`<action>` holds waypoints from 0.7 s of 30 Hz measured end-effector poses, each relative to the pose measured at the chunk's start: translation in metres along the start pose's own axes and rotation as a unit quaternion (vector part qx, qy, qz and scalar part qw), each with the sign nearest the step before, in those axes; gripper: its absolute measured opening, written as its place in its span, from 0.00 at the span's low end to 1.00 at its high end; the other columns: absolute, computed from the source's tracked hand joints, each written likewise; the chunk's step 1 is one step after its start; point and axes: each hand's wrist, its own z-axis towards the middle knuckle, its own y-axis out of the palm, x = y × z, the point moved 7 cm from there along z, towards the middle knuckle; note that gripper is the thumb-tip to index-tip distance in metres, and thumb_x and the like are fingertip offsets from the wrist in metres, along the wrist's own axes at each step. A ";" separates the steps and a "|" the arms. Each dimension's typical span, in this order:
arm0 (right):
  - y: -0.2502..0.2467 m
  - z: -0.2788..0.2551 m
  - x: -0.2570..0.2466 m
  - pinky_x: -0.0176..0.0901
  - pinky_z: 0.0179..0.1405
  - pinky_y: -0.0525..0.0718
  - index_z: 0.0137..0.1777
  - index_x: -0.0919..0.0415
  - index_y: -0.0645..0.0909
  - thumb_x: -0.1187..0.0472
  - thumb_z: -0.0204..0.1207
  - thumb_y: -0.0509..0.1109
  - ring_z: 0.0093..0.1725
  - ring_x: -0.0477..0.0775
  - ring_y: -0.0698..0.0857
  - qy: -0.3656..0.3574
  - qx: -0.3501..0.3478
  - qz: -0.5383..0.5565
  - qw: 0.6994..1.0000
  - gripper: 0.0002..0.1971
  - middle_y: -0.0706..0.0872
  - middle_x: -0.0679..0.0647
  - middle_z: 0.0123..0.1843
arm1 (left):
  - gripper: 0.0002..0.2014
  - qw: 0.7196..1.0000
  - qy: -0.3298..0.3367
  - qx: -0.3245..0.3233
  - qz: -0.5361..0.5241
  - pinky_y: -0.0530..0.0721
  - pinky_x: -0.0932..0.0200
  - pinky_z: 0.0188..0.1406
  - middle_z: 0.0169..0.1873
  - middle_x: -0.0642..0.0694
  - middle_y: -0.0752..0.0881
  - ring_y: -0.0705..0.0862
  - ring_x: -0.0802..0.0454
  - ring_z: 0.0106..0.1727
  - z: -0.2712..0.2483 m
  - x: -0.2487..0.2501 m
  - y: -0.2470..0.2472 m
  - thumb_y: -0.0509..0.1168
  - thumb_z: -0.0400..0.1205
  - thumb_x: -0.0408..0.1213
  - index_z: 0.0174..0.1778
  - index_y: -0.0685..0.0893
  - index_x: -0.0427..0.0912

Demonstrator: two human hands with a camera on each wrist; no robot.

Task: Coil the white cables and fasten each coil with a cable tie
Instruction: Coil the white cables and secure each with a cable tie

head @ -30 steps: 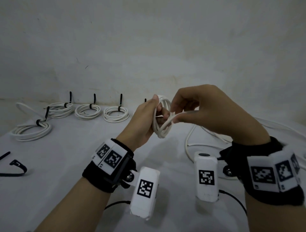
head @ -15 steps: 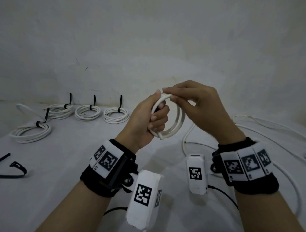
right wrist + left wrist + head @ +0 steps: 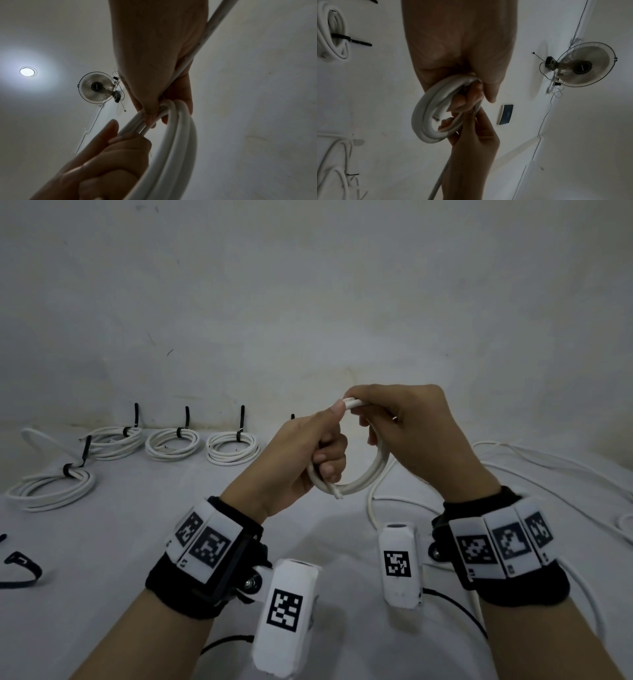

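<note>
A small coil of white cable [image 3: 363,477] [image 3: 426,119] [image 3: 178,142] hangs in the air above the table. My left hand [image 3: 308,460] grips its left side with fingers curled through the loops. My right hand [image 3: 407,433] pinches the strands at the top of the coil [image 3: 154,113]. The cable's loose tail [image 3: 371,505] runs from my right hand down onto the table; a cut end [image 3: 337,494] sticks out at the coil's bottom. Several finished coils with black ties [image 3: 233,446] [image 3: 173,441] [image 3: 51,484] lie at the back left.
A loose black cable tie [image 3: 20,568] lies on the white table [image 3: 102,559] at the far left. More uncoiled white cable [image 3: 548,470] sprawls on the right. A wall stands right behind the table. A wall fan [image 3: 583,66] shows in the wrist views.
My right hand has risen from the coil's middle to its top, laying another turn of cable. The coil has opened into a rounder loop, and my left hand keeps its grip.
</note>
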 end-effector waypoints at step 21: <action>-0.019 -0.009 0.023 0.29 0.28 0.79 0.53 0.43 0.76 0.65 0.79 0.66 0.26 0.44 0.82 0.137 -0.117 -0.006 0.984 0.12 0.83 0.45 0.38 | 0.26 0.915 0.153 0.144 -0.343 0.57 0.71 0.09 0.12 0.52 0.63 0.61 0.59 0.10 -0.002 0.038 -0.081 0.52 0.87 0.46 0.20 0.68 0.47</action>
